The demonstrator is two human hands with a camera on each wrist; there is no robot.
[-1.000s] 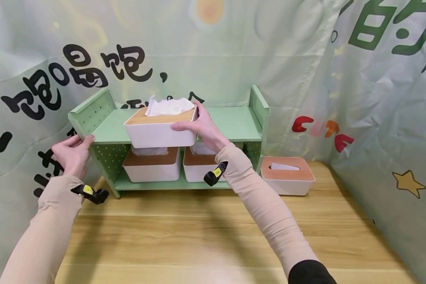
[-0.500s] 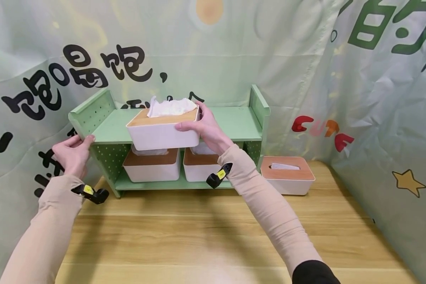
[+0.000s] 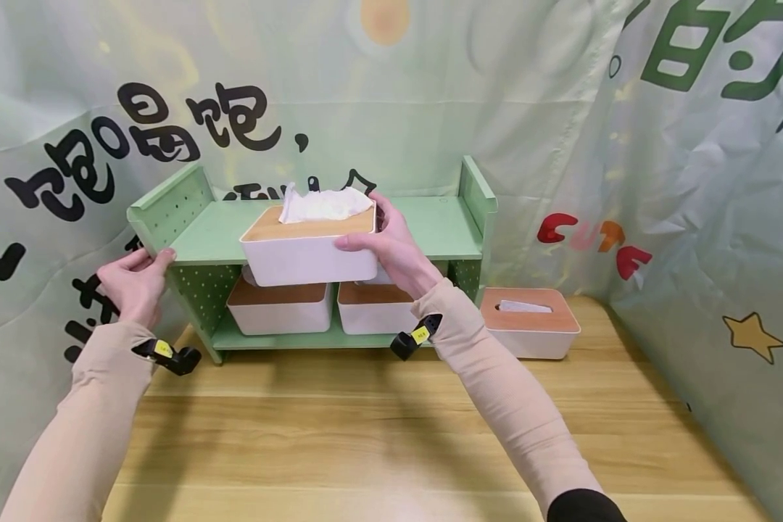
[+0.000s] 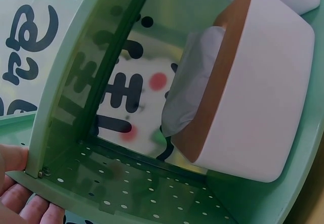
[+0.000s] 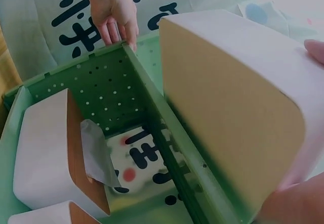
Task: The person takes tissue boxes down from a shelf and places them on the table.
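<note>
My right hand (image 3: 398, 243) grips the right end of a white tissue box (image 3: 307, 257) with a wood-look lid and a tissue (image 3: 326, 205) sticking out. The thumb lies on its front, and its underside shows in the right wrist view. This box is held in front of the upper board of a green two-tier shelf (image 3: 431, 217). At the shelf's left front corner my left hand (image 3: 133, 283) pinches the edge, thumb and fingers on either side of the panel (image 4: 38, 153). Two similar boxes, left (image 3: 280, 317) and right (image 3: 373, 319), stand on the lower tier, partly hidden.
Another tissue box (image 3: 528, 333), its tissue lying flat in the slot, stands on the wooden table (image 3: 339, 435) right of the shelf. A printed cloth (image 3: 391, 130) hangs close behind and along both sides.
My right hand and the held tissue box have moved slightly right and down in the head view, hiding more of the lower boxes' tissues. The left hand has stayed in place.
</note>
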